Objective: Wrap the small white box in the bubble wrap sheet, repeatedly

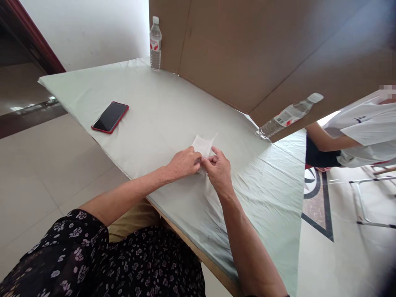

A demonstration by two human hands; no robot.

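Observation:
A small sheet of thin white tissue (pixel 202 144) sits just above the cloth-covered table (pixel 173 107), one corner pointing up. My left hand (pixel 185 161) pinches its near edge from the left with curled fingers. From the right, my right hand (pixel 219 168) grips the same edge between thumb and fingers, and the two sets of fingertips nearly touch. Part of the tissue is hidden behind the fingers.
A black phone in a red case (pixel 110 117) lies left. Large brown cardboard panels (pixel 222 49) stand behind, with a water bottle (pixel 155 44) upright and another bottle (pixel 289 116) leaning against them. Another person's arm (pixel 332 142) shows at right, near a metal-framed chair (pixel 360 202).

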